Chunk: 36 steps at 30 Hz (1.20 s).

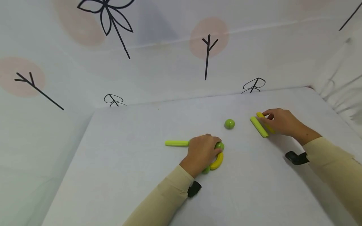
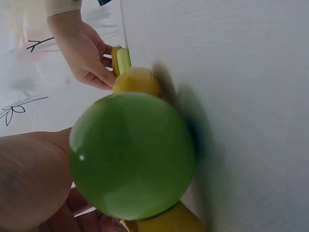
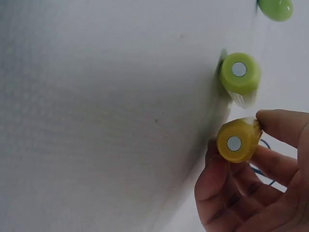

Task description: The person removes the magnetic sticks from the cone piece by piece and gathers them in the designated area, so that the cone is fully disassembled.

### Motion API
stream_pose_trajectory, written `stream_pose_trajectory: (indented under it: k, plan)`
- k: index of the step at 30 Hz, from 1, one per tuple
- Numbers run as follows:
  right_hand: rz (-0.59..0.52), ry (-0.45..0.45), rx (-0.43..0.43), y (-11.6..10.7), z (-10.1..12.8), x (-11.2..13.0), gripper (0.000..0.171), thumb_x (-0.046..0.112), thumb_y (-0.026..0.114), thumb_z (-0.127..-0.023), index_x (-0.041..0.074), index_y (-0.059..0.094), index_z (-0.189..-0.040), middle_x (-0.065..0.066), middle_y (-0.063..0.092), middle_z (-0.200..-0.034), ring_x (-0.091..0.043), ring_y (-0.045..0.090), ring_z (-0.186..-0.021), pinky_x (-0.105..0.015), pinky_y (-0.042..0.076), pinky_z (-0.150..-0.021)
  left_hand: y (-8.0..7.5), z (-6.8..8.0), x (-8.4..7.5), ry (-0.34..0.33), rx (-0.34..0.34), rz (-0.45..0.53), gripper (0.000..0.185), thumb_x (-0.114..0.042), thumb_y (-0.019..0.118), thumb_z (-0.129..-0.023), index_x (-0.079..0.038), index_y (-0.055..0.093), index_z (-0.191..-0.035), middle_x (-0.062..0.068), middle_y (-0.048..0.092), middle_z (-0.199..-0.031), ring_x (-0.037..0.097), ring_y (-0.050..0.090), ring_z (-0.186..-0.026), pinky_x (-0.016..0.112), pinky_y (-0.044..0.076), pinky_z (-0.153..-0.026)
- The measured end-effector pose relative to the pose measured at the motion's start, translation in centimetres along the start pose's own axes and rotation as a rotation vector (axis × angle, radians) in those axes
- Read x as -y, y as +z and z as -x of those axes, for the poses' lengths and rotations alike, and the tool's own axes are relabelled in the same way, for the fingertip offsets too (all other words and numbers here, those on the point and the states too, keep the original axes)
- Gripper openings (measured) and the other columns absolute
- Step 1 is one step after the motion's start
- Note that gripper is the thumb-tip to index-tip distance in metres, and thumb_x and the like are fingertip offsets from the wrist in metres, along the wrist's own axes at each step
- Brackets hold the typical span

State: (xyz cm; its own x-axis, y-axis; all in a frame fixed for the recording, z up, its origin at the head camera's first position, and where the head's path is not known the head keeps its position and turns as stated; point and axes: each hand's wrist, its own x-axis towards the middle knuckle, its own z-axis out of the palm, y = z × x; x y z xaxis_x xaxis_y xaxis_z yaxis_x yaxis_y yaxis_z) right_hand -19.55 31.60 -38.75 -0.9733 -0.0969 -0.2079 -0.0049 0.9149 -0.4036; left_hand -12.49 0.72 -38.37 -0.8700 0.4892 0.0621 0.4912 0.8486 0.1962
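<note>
My left hand (image 1: 208, 148) lies over a small cluster on the white table (image 1: 127, 175), fingers curled round a green ball (image 1: 219, 145) (image 2: 133, 154). That ball joins a yellow curved piece (image 1: 217, 162) (image 2: 136, 81), which has a second green ball (image 1: 205, 170) at its near end. A green stick (image 1: 176, 143) pokes out left from under this hand. My right hand (image 1: 266, 116) pinches a yellow stick (image 1: 265, 122) (image 3: 235, 141), lifted at one end. A second green stick (image 1: 258, 126) (image 3: 240, 73) lies just left of it on the table.
A loose green ball (image 1: 229, 124) (image 3: 275, 8) sits on the table between the two hands. White cloth walls (image 1: 169, 62) printed with black twigs and pink circles close in the back and both sides. Black camera mounts (image 1: 296, 158) sit at both wrists.
</note>
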Motion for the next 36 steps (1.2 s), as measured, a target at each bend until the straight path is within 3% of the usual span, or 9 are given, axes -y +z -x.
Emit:
stream_pose_trajectory:
  k: [18,22,26,29,32,36]
  plan:
    - [-0.002,0.029,0.045,0.3,-0.3,-0.3,0.054,0.034,0.050,-0.102,-0.009,0.051,-0.134,-0.034,0.057,-0.115,-0.037,0.056,-0.090,-0.035,0.050,-0.063,0.1,0.0,0.1,0.024,-0.018,-0.020,0.031,-0.042,0.074,-0.089,-0.027,0.075,-0.116,-0.010,0.075,-0.098,0.002,0.065,-0.080,0.016,0.040,-0.055]
    - [-0.013,0.021,-0.021,0.5,0.2,0.0,0.051,0.035,0.049,-0.103,-0.006,0.053,-0.133,-0.033,0.058,-0.114,-0.038,0.055,-0.091,-0.035,0.049,-0.062,0.1,0.0,0.2,0.024,-0.004,-0.019,0.032,-0.042,0.073,-0.090,-0.027,0.075,-0.118,-0.010,0.074,-0.098,0.002,0.063,-0.078,0.016,0.040,-0.054]
    - [-0.060,-0.062,-0.190,1.2,1.7,2.3,0.036,0.026,0.052,-0.102,-0.002,0.062,-0.123,-0.023,0.061,-0.101,-0.032,0.055,-0.085,-0.032,0.045,-0.058,-0.4,0.3,0.4,0.007,0.045,0.040,0.036,-0.040,0.071,-0.093,-0.025,0.070,-0.125,-0.008,0.073,-0.099,0.003,0.059,-0.075,0.018,0.040,-0.056]
    - [-0.099,-0.162,-0.274,1.9,2.9,5.2,0.026,0.018,0.057,-0.100,0.001,0.068,-0.116,-0.015,0.063,-0.094,-0.026,0.056,-0.082,-0.029,0.044,-0.058,-1.1,0.8,0.9,-0.018,0.045,0.129,0.035,-0.038,0.069,-0.094,-0.024,0.067,-0.126,-0.009,0.072,-0.096,0.001,0.057,-0.074,0.018,0.041,-0.058]
    - [-0.125,-0.259,-0.292,2.6,3.8,8.1,0.022,0.015,0.061,-0.098,0.003,0.070,-0.113,-0.011,0.065,-0.093,-0.023,0.057,-0.082,-0.027,0.045,-0.059,-2.1,1.6,1.8,-0.042,-0.011,0.165,0.027,-0.038,0.070,-0.094,-0.022,0.069,-0.116,-0.010,0.067,-0.084,0.001,0.055,-0.068,0.018,0.040,-0.056]
    - [-0.142,-0.358,-0.258,3.7,4.2,11.2,0.020,0.013,0.064,-0.097,0.005,0.070,-0.114,-0.007,0.066,-0.093,-0.019,0.059,-0.082,-0.026,0.049,-0.064,-3.0,2.8,3.3,-0.096,-0.063,0.120,0.018,-0.037,0.070,-0.094,-0.019,0.068,-0.099,-0.010,0.057,-0.069,0.005,0.048,-0.055,0.019,0.036,-0.048]
